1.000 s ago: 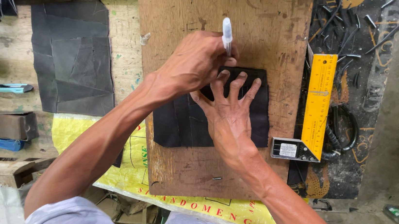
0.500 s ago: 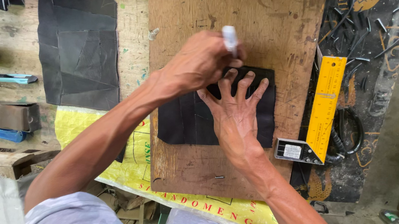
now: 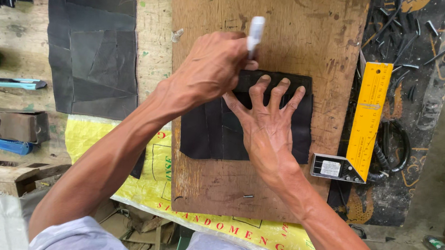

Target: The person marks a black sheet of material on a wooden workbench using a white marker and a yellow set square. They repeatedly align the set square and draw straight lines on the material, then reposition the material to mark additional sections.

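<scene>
A black rectangular sheet (image 3: 299,121) lies on a brown wooden board (image 3: 296,34). My right hand (image 3: 268,127) presses flat on the sheet, fingers spread and pointing away from me. My left hand (image 3: 211,69) is closed around a white marker (image 3: 256,33), held upright at the sheet's far edge, just beyond the right hand's fingertips. The marker's tip is hidden behind my left hand. My left forearm crosses over the sheet's left part.
A yellow combination square (image 3: 367,120) lies right of the board on a dark surface strewn with nails (image 3: 402,66). More black sheets (image 3: 93,58) are stacked on the left, with a blue utility knife (image 3: 12,82) and a small box (image 3: 5,125). A yellow woven sack (image 3: 122,153) lies under the board.
Both hands stay in place on the sheet; the left hand with the marker has shifted only slightly along the far edge. The view has drifted a little.
</scene>
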